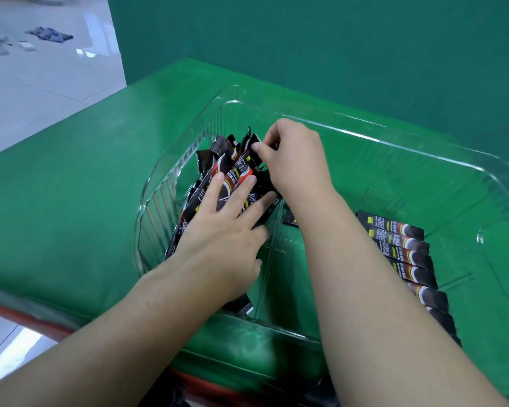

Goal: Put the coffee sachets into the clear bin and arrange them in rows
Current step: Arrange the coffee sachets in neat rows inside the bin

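A clear plastic bin (pixel 365 136) sits on a green tabletop (pixel 71 201). Inside it at the left, the left hand (pixel 224 230) lies flat, fingers (pixel 241 189) straight, pressing a loose bundle of black coffee sachets (pixel 218 171), probably to steady them. The right hand (pixel 294 160) pinches one sachet's top end (pixel 254 142) between thumb and fingertips, seemingly to straighten it. A finished row of sachets (pixel 406 254) lies side by side at the bin's right.
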Demonstrator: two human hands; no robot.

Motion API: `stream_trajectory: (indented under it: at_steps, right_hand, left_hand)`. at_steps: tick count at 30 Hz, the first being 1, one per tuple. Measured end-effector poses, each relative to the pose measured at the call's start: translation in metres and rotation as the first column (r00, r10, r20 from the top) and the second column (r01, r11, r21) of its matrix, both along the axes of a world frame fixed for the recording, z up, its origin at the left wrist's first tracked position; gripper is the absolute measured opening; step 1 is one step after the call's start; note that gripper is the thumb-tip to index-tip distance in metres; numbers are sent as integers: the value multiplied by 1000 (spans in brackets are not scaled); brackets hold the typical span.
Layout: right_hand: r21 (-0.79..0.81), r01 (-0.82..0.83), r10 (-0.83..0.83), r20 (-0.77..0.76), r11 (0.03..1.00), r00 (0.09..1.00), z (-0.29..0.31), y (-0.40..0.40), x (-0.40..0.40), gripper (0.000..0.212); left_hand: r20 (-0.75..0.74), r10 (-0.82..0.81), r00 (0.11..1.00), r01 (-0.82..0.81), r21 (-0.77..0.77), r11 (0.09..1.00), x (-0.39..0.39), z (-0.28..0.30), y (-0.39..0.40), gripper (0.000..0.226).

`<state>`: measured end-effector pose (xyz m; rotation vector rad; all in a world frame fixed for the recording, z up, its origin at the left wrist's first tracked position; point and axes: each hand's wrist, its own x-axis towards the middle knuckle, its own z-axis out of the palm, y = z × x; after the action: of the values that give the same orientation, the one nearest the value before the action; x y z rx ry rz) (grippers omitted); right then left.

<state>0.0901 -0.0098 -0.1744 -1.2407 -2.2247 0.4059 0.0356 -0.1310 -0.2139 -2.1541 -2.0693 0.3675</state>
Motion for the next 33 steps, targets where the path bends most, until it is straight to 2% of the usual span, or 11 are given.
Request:
stream_trajectory:
  at_steps: [2,5,7,10,12,15,17,21,26,33]
  right_hand:
    - [59,-8,8,6,998,1000,-2,-1,-1,12]
    - [94,33,-21,-131,995,991,-4,-1,3,12]
    - [62,40,-26,-213,997,977,-3,0,7,9]
    - [-6,-1,0,-111,1000,994,-1,-1,15,24]
    - [-41,-19,18,-23,999,1000,0,0,23,18]
    - [-113,16,-21,-41,993,999,8,2,43,7]
    - [-177,61,-77,-84,982,994,16,2,64,15]
    - [-380,75,-147,-164,922,975,26,1,108,16]
    - [-561,142,-192,-31,816,981,22,3,132,17]
    - [-719,156,-192,32,677,981,14,0,120,13]
  left_hand:
    - [-1,3,1000,-3,0,1000,0,0,-1,54]
    - [4,3,1000,-3,6,1000,0,0,-2,53]
    - [6,2,1000,-2,10,1000,0,0,-2,52]
    - [2,0,1000,0,7,1000,0,-1,-2,51]
    - [8,1,1000,-1,9,1000,0,-1,-3,51]
    - [5,10,1000,-10,-8,1000,0,1,-2,51]
    - [-4,12,1000,-12,-26,1000,0,2,-2,51]
    - [-9,19,1000,-19,-42,999,0,2,-1,50]
    - [-17,22,1000,-23,-36,999,1,1,-1,52]
    - [-28,24,999,-25,-30,999,2,1,0,52]
